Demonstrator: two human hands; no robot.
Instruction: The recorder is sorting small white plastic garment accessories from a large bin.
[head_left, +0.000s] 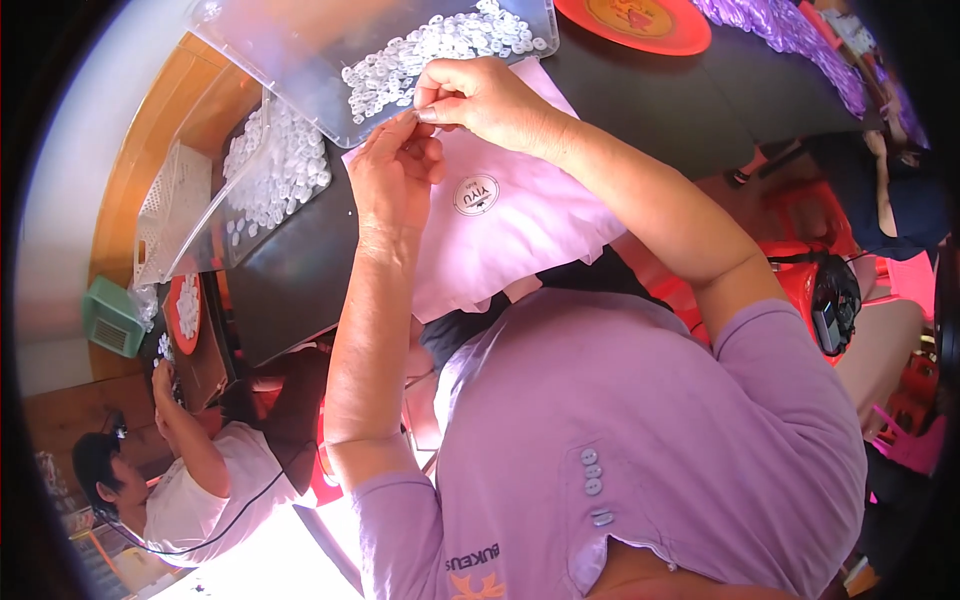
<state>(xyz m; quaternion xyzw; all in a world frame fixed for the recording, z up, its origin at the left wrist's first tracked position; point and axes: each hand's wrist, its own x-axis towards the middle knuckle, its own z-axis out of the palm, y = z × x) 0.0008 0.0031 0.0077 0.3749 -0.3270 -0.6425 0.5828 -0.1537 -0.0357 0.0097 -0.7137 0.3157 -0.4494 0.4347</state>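
My left hand and my right hand meet fingertip to fingertip in front of a clear plastic bin. Thumbs and forefingers on both sides are pinched together over something tiny, too small and too covered to make out. Inside the bin lies a spread of small white pieces, many with a hole. Beneath my wrists a pink cloth with a round printed mark drapes from the table toward my lap.
Left of me stands a second clear bin heaped with white pieces, beside a white perforated basket. A person works at the lower left near a red plate and a green basket. Across the table are an orange-red plate and shiny purple material.
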